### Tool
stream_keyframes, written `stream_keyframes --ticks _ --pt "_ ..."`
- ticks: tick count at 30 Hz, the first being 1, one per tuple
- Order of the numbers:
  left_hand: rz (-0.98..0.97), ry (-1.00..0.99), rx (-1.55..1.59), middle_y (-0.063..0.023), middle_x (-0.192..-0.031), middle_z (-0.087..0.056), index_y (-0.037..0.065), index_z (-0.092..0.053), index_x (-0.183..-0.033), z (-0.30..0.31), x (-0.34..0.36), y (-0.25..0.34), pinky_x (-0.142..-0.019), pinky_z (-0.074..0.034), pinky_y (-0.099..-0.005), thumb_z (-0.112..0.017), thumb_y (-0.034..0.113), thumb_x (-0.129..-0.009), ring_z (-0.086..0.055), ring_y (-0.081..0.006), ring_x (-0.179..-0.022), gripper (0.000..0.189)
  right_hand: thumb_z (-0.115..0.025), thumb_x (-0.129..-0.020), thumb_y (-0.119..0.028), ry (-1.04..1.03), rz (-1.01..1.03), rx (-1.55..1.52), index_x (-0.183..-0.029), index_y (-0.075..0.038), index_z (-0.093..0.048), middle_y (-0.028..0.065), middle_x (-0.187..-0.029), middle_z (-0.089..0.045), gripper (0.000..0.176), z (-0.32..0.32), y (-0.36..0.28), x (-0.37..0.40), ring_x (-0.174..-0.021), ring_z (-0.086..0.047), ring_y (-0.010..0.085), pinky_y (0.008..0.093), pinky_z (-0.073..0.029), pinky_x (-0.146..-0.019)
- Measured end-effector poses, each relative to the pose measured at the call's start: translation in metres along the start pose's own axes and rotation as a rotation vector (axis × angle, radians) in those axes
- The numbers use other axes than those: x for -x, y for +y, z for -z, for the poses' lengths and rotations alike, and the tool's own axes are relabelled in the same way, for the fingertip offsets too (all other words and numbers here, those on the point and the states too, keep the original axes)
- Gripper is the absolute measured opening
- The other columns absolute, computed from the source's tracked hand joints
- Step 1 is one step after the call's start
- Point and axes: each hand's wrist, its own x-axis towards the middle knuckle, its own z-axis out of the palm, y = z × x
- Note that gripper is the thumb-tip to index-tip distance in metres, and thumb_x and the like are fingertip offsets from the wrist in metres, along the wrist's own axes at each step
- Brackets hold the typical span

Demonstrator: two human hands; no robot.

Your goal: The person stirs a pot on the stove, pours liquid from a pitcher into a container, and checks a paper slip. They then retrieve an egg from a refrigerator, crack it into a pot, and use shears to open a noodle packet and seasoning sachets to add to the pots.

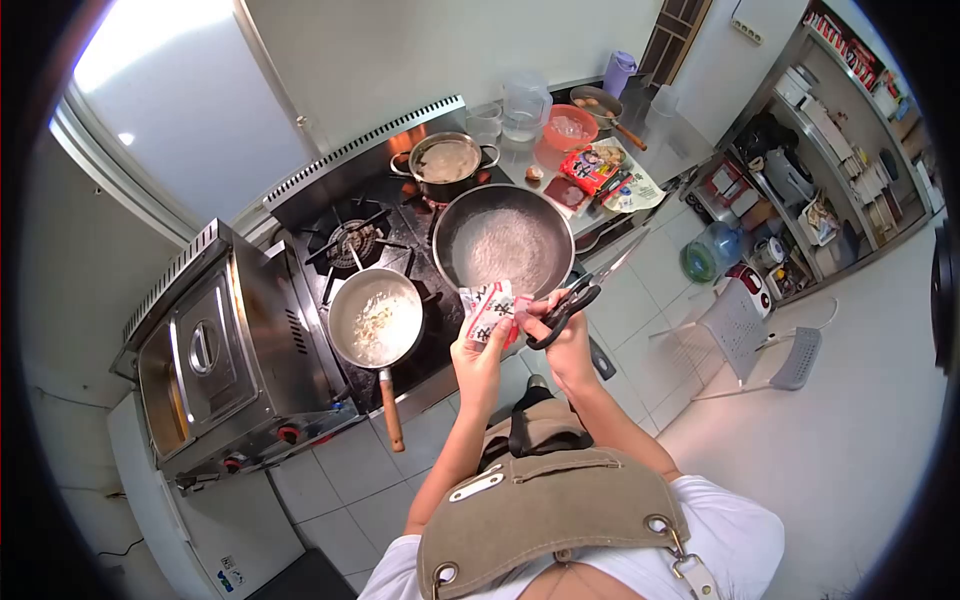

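My left hand [480, 355] is closed on a small white seasoning packet [486, 311] with red edges and dark printed characters. Close beside it, my right hand [566, 345] grips black-handled scissors [566, 312], their blades pointing up and to the right, away from the packet. The right fingertips are also at the packet's red edge; whether they pinch it is hard to tell. Just beyond both hands sits a wide dark pan [451, 262] of bubbling, clear liquid. To the left, a saucepan [337, 340] with a wooden handle holds pale liquid with light bits in it.
A two-handled pot [397, 163] stands at the back of the stove [300, 235]. On the right counter are a red noodle package [592, 172], an orange bowl [583, 112], a clear pitcher [524, 108] and a small pan with eggs [597, 103]. A chair [738, 325] stands at right.
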Motion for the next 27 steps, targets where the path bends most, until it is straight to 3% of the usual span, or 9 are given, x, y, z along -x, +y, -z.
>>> stream_keyframes --ticks 7,10,15,19,21,23,25,27 --pt "-0.006 0.037 0.029 -0.0046 -0.095 -0.063 -0.002 -0.060 -0.105 -0.052 -0.024 -0.023 -0.077 -0.045 -0.0238 -0.062 0.004 -0.084 -0.057 -0.0095 -0.086 0.022 -0.070 -0.073 0.003 -0.052 -0.162 -0.179 -0.087 -0.009 -0.043 0.0059 -0.082 -0.065 0.033 0.052 -0.025 -0.044 -0.075 -0.061 0.0113 0.0233 -0.045 -0.066" --pt "-0.115 0.168 -0.221 -0.0054 -0.093 -0.059 0.000 -0.065 -0.094 -0.054 -0.033 -0.031 -0.078 -0.044 -0.0250 -0.065 0.009 -0.082 -0.055 -0.0110 -0.086 0.015 -0.069 -0.073 0.004 -0.002 -0.131 -0.088 -0.088 -0.010 -0.044 0.0063 -0.086 -0.063 0.033 0.079 -0.025 -0.076 -0.078 -0.061 0.0130 0.0249 -0.046 -0.068" --pt "-0.217 0.243 -0.254 -0.0062 -0.099 -0.058 0.000 -0.061 -0.099 -0.038 -0.038 -0.024 -0.077 -0.046 -0.0228 -0.054 -0.002 -0.084 -0.055 -0.0109 -0.091 0.016 -0.068 -0.072 0.006 0.025 -0.062 -0.075 -0.088 -0.010 -0.043 0.0041 -0.087 -0.059 0.033 0.132 -0.034 -0.145 -0.078 -0.058 0.0143 0.0284 -0.047 -0.073" --pt "-0.151 0.372 -0.127 -0.0037 -0.098 -0.055 0.001 -0.053 -0.107 -0.025 -0.021 -0.011 -0.076 -0.045 -0.0228 -0.049 -0.008 -0.082 -0.052 -0.0088 -0.089 0.027 -0.072 -0.068 0.000 0.225 0.251 0.500 -0.093 -0.002 -0.047 0.0073 -0.081 -0.060 0.035 0.193 0.003 -0.253 -0.074 -0.060 0.0212 0.0327 -0.048 -0.070" --pt "-0.215 0.484 -0.210 -0.0041 -0.102 -0.053 0.002 -0.051 -0.110 -0.016 -0.013 -0.014 -0.079 -0.044 -0.0230 -0.050 -0.007 -0.082 -0.052 -0.0089 -0.091 0.029 -0.071 -0.068 -0.008 0.325 0.265 0.930 -0.098 0.003 -0.047 0.0138 -0.080 -0.061 0.040 0.215 0.019 -0.305 -0.075 -0.061 0.0303 0.0385 -0.048 -0.070" --pt "-0.190 0.541 -0.223 -0.0050 -0.110 -0.050 0.003 -0.049 -0.114 -0.009 -0.002 -0.011 -0.083 -0.044 -0.0247 -0.051 -0.004 -0.084 -0.050 -0.0101 -0.097 0.031 -0.068 -0.070 -0.015 0.304 0.245 1.268 -0.101 0.005 -0.047 0.0202 -0.083 -0.062 0.043 0.244 0.058 -0.366 -0.080 -0.061 0.0381 0.0426 -0.046 -0.074" --pt "-0.170 0.625 -0.210 -0.0059 -0.113 -0.048 0.002 -0.047 -0.115 -0.004 0.010 -0.008 -0.083 -0.045 -0.0254 -0.051 -0.003 -0.084 -0.051 -0.0100 -0.096 0.032 -0.068 -0.067 -0.020 0.178 0.032 1.366 -0.104 0.001 -0.051 0.0234 -0.091 -0.062 0.047 0.252 0.081 -0.407 -0.091 -0.059 0.0385 0.0436 -0.046 -0.079" --pt "-0.194 0.737 -0.208 -0.0046 -0.106 -0.050 0.001 -0.049 -0.112 -0.004 0.017 -0.007 -0.080 -0.045 -0.0242 -0.050 -0.007 -0.083 -0.051 -0.0100 -0.092 0.030 -0.071 -0.061 -0.018 0.056 0.002 1.345 -0.090 -0.001 -0.055 0.0197 -0.083 -0.062 0.037 0.266 0.118 -0.444 -0.081 -0.061 0.0364 0.0419 -0.047 -0.075"
